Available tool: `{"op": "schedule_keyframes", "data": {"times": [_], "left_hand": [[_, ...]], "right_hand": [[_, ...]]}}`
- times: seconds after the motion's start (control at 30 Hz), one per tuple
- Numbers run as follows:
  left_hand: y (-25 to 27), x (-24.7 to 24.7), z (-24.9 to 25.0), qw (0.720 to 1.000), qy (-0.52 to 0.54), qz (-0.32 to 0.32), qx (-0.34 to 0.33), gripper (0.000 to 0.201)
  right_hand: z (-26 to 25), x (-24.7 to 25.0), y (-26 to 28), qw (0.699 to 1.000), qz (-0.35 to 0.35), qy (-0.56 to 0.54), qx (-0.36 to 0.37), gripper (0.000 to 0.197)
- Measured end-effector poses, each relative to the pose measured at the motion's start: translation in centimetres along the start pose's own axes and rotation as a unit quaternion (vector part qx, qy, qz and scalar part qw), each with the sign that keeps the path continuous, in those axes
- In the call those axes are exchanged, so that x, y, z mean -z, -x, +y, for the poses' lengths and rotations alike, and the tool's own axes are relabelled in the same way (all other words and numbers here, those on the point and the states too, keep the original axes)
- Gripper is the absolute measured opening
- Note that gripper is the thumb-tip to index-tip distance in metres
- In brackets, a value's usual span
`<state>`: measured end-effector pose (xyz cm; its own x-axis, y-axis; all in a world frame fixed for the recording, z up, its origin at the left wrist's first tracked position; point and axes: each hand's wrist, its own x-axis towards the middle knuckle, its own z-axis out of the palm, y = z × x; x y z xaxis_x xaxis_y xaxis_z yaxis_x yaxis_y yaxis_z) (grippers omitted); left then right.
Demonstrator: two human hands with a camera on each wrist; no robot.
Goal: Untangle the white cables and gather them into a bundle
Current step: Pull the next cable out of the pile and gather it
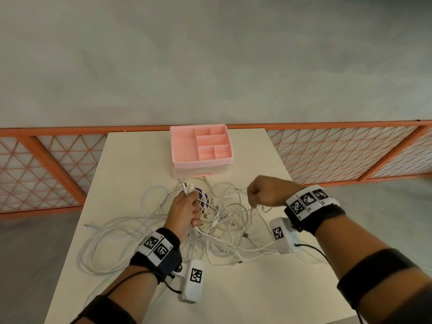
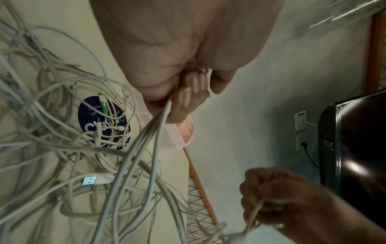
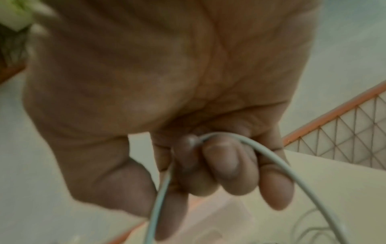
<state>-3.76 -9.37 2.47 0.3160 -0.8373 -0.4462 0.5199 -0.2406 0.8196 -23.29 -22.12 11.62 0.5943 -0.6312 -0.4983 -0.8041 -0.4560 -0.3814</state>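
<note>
A tangle of white cables sprawls across the middle of the white table. My left hand is raised over the tangle's left part and grips several cable ends, whose plugs stick out above my fist; the strands hang down from the fingers in the left wrist view. My right hand hovers to the right of the tangle, fingers curled round a single white cable that loops over the fingertips and drops to the pile.
A pink compartment organiser stands at the table's far edge, just behind the cables. A round purple sticker lies under the tangle. An orange lattice fence runs behind the table. A dark screen shows in the left wrist view.
</note>
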Motion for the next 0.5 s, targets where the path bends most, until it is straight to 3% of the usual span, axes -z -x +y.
{"op": "schedule_keyframes", "data": {"times": [0.1, 0.27, 0.37, 0.5], "left_hand": [[0.2, -0.1, -0.3, 0.999, 0.048, 0.003, 0.018, 0.023], [0.3, -0.1, -0.7, 0.990, 0.129, 0.006, 0.049, 0.016], [0.3, -0.5, -0.5, 0.989, 0.140, 0.001, 0.043, 0.012], [0.3, -0.8, -0.6, 0.993, 0.113, -0.009, 0.011, 0.013]], "right_hand": [[-1.5, 0.4, -0.2, 0.983, 0.072, -0.161, 0.054, 0.021], [-3.8, -3.1, -1.9, 0.898, 0.175, -0.391, 0.099, 0.015], [-4.5, -6.7, -2.9, 0.879, 0.191, -0.425, 0.096, 0.015], [-5.6, -10.6, -3.3, 0.886, 0.206, -0.405, 0.093, 0.012]]}}
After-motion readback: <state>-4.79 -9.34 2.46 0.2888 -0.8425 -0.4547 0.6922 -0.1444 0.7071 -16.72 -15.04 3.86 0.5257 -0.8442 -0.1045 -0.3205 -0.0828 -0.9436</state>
